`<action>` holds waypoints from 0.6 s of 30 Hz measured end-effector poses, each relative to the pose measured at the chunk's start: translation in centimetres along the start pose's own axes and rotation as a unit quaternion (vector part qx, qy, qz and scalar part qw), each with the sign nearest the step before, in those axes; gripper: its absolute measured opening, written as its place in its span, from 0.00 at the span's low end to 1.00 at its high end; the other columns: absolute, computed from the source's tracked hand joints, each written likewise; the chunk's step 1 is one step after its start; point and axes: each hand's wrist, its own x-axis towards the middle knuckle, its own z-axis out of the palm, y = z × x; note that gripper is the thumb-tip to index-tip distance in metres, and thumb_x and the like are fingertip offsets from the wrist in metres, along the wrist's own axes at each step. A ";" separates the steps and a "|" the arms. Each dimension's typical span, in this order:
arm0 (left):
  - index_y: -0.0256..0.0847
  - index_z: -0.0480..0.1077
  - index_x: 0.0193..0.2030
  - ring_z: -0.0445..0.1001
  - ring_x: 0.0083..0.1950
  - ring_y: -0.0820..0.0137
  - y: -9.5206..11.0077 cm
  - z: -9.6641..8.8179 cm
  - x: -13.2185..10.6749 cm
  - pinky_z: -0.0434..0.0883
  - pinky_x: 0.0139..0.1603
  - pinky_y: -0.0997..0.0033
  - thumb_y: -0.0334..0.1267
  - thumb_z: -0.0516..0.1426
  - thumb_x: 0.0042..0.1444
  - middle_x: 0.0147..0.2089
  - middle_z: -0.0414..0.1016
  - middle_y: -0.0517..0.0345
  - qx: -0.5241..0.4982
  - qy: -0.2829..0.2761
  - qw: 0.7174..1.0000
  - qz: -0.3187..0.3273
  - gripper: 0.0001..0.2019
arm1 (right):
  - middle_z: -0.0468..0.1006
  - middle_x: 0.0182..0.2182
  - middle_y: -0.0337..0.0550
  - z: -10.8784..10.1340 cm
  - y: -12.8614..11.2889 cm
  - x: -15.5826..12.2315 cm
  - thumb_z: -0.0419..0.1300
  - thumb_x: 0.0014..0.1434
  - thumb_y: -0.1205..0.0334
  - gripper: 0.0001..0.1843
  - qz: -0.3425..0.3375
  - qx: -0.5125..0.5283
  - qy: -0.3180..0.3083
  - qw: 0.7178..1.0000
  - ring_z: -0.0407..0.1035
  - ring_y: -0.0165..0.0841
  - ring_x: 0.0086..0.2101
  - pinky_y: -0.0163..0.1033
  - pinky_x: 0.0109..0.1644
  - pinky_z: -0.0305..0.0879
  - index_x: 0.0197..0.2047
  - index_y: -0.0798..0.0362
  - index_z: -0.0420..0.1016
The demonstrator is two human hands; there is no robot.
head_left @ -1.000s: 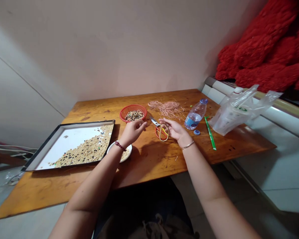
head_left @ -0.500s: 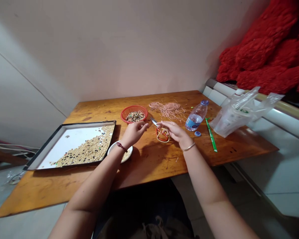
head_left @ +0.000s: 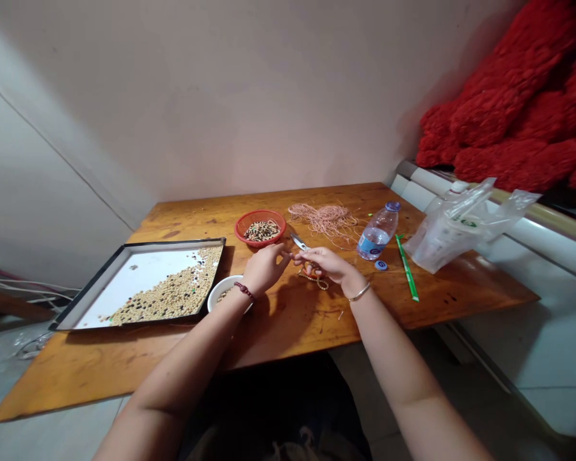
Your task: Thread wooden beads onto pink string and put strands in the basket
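My left hand (head_left: 267,266) is pinched, its fingertips close to those of my right hand; whatever lies between them is too small to make out. My right hand (head_left: 325,264) is closed on a string of cream beads (head_left: 322,283), part of which hangs below the fingers. A pair of scissors (head_left: 298,241) lies on the table just beyond the fingertips, its handles mostly hidden by my right hand and the beads. Beneath my left wrist stands a white bowl (head_left: 213,298) with beads in it. Past my left hand sits a red basket (head_left: 240,235) of mixed beads.
A black-edged tray (head_left: 139,256) of cream and dark beads lies at the left. Pink cord (head_left: 324,218) is heaped at the back. To the right are a water bottle (head_left: 378,234), its blue-white cap (head_left: 381,265), a green packet (head_left: 407,269) and a plastic bag (head_left: 441,240).
My hands have come together, the left moving right towards the right fingertips. My right fingers have curled more, and the bead string is now partly covered by them. The view has tilted slightly.
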 end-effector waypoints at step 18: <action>0.36 0.72 0.30 0.70 0.31 0.70 1.6 1.1 0.4 0.66 0.32 0.73 0.49 0.56 0.54 0.29 0.75 0.54 -0.239 -0.004 0.969 -0.064 0.16 | 0.81 0.27 0.45 1.0 -0.3 -0.5 0.65 0.51 0.56 0.11 -0.042 -0.119 -0.035 0.991 0.66 0.24 0.18 0.28 0.20 0.56 0.29 0.57 0.81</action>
